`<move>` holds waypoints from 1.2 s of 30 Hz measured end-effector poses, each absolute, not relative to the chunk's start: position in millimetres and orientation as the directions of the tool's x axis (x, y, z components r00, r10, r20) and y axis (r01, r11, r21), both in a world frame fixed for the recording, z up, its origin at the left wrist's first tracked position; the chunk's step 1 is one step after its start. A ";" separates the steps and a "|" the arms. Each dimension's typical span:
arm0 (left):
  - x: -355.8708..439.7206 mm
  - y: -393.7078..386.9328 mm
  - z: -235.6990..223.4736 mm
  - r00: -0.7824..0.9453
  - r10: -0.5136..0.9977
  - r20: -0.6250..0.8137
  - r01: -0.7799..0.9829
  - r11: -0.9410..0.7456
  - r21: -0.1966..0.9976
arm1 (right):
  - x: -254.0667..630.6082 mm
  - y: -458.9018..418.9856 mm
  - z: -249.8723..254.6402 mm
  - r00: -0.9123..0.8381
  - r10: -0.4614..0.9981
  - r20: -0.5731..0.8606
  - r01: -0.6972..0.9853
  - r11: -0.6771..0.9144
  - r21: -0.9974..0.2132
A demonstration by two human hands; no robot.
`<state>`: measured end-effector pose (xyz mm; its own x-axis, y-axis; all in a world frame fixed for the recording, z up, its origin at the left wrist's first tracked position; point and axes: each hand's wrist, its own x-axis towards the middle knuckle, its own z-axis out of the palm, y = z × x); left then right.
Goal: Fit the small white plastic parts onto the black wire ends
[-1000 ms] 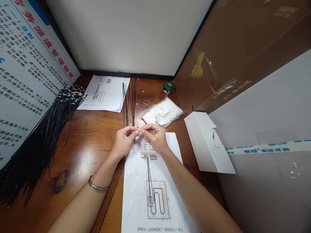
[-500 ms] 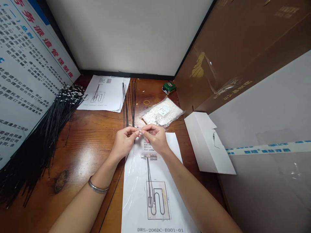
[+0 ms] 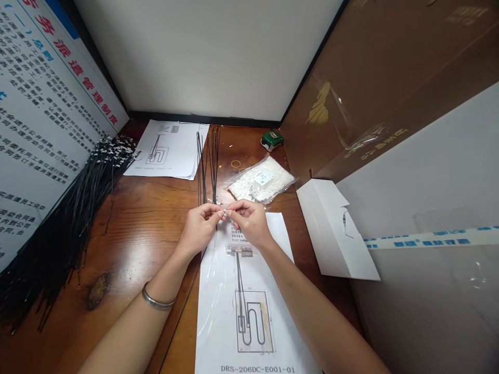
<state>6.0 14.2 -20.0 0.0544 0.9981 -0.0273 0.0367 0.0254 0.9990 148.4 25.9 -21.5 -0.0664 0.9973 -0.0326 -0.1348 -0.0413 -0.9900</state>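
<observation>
Head view: both hands pinch a white piece, fingers nearly closed.

The wooden table carries black wires, printed sheets, a bag of white pieces and a tape measure.

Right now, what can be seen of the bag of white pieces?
The bag is clear, crinkled plastic, packed with many small white pieces too tiny to identify, with a pale printed label on top. It lies slantwise on the wooden table, just beyond the right hand and nearer than the green tape measure; whether the hand touches it is unclear.
</observation>
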 end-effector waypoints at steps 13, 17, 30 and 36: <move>7.5 15.4 -9.8 0.053 0.998 -0.043 -0.004 0.044 0.999 | 148.0 23.3 -26.1 -0.012 0.998 0.054 -0.191 0.050 -0.980; 7.4 14.9 -10.4 0.058 0.998 -0.040 0.000 0.040 0.999 | 148.3 24.5 -25.9 -0.017 0.999 0.044 -0.207 0.039 -0.977; 9.1 15.1 -12.3 0.029 1.000 -0.002 0.029 0.002 1.000 | 148.0 23.4 -24.7 -0.016 0.999 0.048 -0.166 0.044 -0.985; 8.5 15.0 -14.1 0.035 0.999 0.010 0.060 -0.012 0.998 | 146.9 22.3 -24.9 -0.006 0.997 0.071 -0.145 0.070 -0.987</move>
<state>8.5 15.0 -14.1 0.0354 0.9993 0.0103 0.0600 -0.0124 0.9981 146.9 22.3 -24.9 -0.0060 0.9974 0.0713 -0.1454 0.0696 -0.9869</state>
